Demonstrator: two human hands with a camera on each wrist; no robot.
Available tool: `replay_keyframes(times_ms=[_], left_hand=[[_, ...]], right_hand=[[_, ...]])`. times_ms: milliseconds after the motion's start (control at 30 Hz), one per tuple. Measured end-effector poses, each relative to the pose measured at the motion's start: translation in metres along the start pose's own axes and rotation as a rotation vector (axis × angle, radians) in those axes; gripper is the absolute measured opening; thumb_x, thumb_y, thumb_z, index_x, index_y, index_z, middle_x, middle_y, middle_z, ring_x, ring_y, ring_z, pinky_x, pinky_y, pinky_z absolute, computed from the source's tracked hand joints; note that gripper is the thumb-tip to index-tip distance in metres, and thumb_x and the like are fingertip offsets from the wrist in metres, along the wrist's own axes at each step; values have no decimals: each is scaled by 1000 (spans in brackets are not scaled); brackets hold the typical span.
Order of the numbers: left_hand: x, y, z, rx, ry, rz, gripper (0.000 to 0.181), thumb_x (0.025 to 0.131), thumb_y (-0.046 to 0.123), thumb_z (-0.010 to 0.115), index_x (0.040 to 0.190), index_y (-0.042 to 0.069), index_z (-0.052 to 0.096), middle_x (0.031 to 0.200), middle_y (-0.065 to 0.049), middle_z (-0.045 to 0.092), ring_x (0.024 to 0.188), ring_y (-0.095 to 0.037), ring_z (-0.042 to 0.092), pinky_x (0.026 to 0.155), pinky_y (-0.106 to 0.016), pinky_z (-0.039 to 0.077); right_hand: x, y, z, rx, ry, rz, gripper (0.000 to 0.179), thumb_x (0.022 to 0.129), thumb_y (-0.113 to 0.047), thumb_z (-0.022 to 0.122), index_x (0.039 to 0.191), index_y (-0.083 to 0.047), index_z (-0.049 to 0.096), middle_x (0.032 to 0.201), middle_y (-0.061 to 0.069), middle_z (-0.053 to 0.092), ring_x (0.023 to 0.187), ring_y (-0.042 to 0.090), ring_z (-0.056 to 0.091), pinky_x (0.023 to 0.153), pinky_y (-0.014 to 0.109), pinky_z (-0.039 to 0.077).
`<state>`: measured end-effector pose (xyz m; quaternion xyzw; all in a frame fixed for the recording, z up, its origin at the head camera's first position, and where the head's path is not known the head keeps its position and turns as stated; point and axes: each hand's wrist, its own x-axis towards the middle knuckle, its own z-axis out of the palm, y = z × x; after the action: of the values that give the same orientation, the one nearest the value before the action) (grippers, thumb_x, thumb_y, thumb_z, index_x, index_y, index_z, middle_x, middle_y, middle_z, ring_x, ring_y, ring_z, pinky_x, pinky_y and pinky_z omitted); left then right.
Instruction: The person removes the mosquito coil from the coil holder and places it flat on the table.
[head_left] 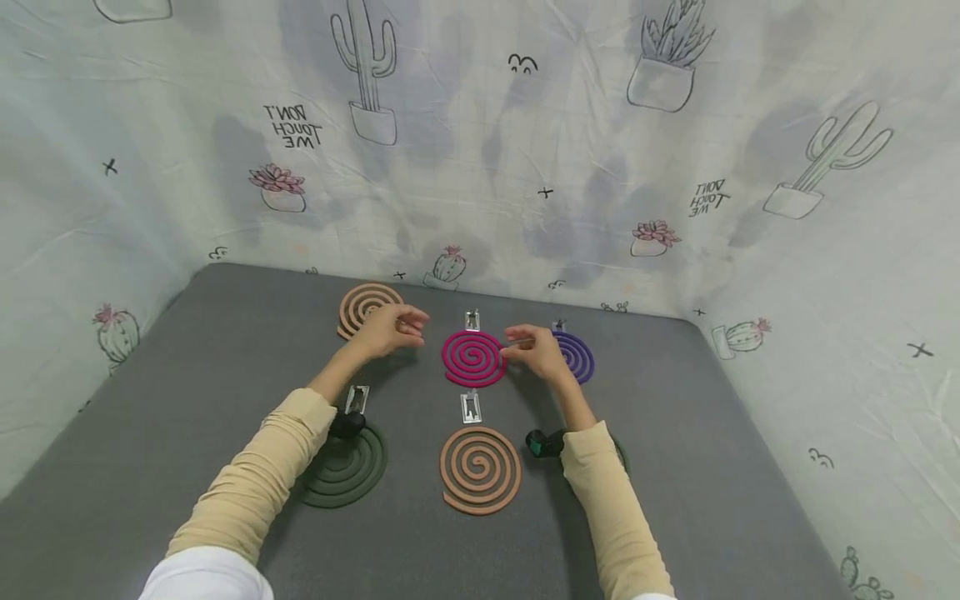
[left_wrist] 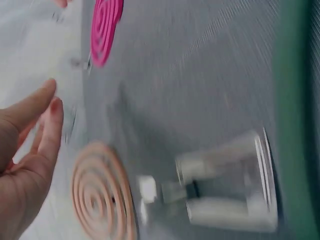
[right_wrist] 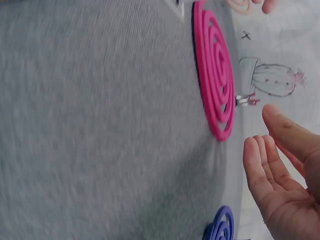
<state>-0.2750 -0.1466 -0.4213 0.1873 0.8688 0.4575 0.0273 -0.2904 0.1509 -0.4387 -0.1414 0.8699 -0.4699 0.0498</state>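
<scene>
My left hand (head_left: 386,331) hovers above the table beside the back-left tan mosquito coil (head_left: 351,310), its fingers loosely extended with nothing between them. In the left wrist view, the thumb and fingertips of that hand (left_wrist: 32,150) are close together and hold nothing. A magenta mosquito coil (head_left: 474,356) lies flat between the two hands. Over its right edge hangs my right hand (head_left: 542,354), partly covering a purple mosquito coil (head_left: 585,360). The right wrist view has this hand (right_wrist: 285,185) with relaxed fingers, the thumb apart from them and no object held.
Closer in lie a dark green coil (head_left: 341,492), another tan coil (head_left: 480,502) and a second green coil (head_left: 621,454), mostly behind the right sleeve. Small metal coil stands (head_left: 471,407) lie near several coils. Printed cloth (head_left: 480,167) walls the grey table (head_left: 405,558).
</scene>
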Motion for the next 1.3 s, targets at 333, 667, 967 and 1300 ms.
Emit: replay_keyframes(times_ms=[333, 667, 967, 1300], left_hand=[[-30, -31, -58, 13, 123, -53, 41, 90, 3, 66, 129, -6, 55, 119, -26, 59, 104, -36, 60, 85, -43, 53], [-44, -57, -79, -31, 214, -104, 42, 90, 2, 65, 129, -6, 54, 122, -27, 57, 111, -38, 57, 85, -33, 54], [-42, -69, -73, -57, 257, -150, 41, 90, 4, 66, 129, -6, 55, 122, -26, 58, 112, -38, 57, 90, -43, 51], [-44, -81, -70, -43, 281, -199, 44, 91, 4, 65, 132, -4, 52, 131, -28, 52, 120, -40, 51, 96, -50, 47]], right_hand=[[6, -8, 17, 109, -5, -130, 38, 88, -1, 67, 123, 9, 58, 123, 27, 58, 105, 36, 62, 88, 42, 54], [26, -40, 50, 226, -42, -198, 36, 88, -2, 67, 123, 5, 60, 127, 24, 57, 109, 33, 60, 92, 38, 52], [42, -57, 87, 345, -61, -125, 40, 85, 1, 69, 124, 3, 61, 127, 22, 57, 109, 30, 61, 89, 34, 53], [56, -64, 118, 457, -51, -28, 43, 84, 5, 69, 126, 3, 59, 128, 21, 58, 113, 29, 58, 89, 32, 53]])
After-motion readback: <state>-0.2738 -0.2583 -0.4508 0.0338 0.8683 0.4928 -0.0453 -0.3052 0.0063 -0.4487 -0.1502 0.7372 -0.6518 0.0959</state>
